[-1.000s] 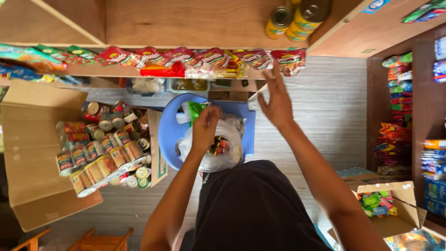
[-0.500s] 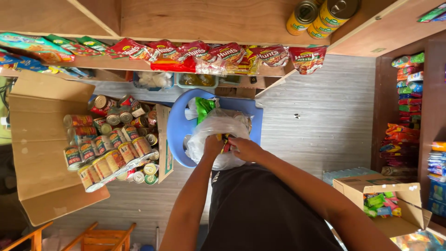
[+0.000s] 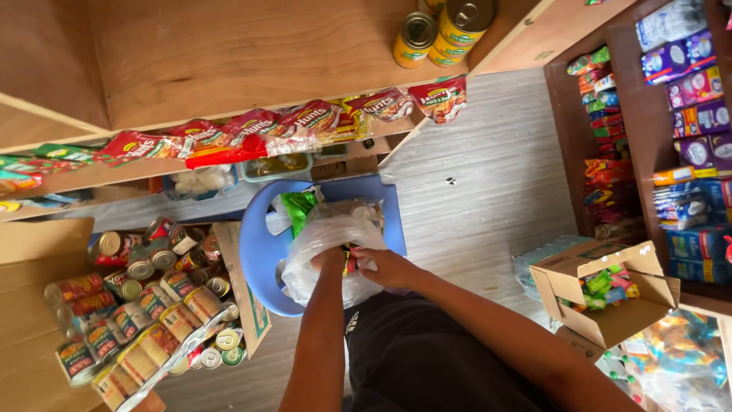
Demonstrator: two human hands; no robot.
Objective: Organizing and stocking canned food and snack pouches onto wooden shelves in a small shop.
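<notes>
Head view: right hand (image 3: 385, 267), raised a second ago, now down beside left hand (image 3: 329, 259), both gripping plastic bag (image 3: 328, 236) on blue stool (image 3: 259, 259).

Grey plank floor (image 3: 488, 191), plywood shelves (image 3: 229, 53) w/ snack packs, dark shelf unit (image 3: 568, 152) at right, daylight.
</notes>
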